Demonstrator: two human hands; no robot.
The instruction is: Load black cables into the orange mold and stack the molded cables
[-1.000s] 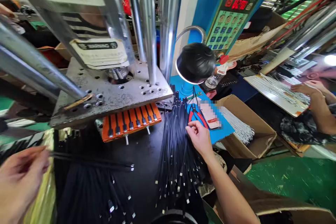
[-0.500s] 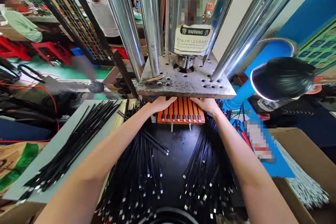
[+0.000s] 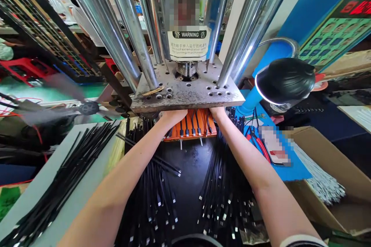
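Slim black cables (image 3: 194, 130) run near-to-far on orange rectangular block (image 3: 190, 138) between left hand (image 3: 175, 115) and right hand (image 3: 217, 112), grips hidden, indeterminable.

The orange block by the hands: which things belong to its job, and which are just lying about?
Probably part of the job:
orange block
cables on the block
metal plate above it
loose black cables nearby

Probably just lying about:
phone
red-handled pliers
white cords in the cardboard box
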